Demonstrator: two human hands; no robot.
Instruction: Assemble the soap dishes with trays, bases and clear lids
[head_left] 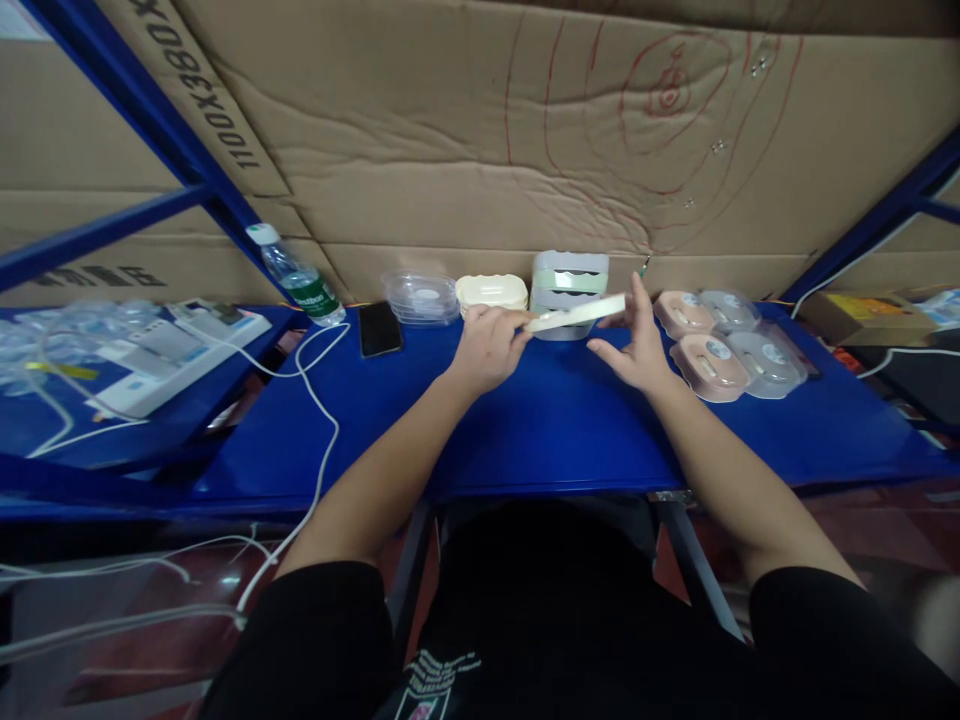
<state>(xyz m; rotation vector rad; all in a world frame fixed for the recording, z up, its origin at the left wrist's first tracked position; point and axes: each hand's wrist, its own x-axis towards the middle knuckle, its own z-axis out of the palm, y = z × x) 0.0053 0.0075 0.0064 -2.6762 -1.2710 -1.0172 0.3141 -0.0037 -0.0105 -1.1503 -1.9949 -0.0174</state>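
My left hand [491,347] pinches the left end of a flat cream plastic piece [577,315], seen nearly edge-on and tilted up to the right. Close to its right end is my right hand [637,340], thumb and fingers spread; whether a fingertip touches the piece I cannot tell. Behind the hands stands a stack of grey and green plastic containers [570,270], partly covered by the piece. Left of that are stacked cream plastic trays [491,290], with a pile of clear plastic lids [421,298] beside them.
Pink and grey lidded boxes [712,365] sit right on the blue table [555,430]. A phone [380,330] and a water bottle [300,280] stand left, near a white cable [330,420]. A cardboard wall [420,130] closes the back.
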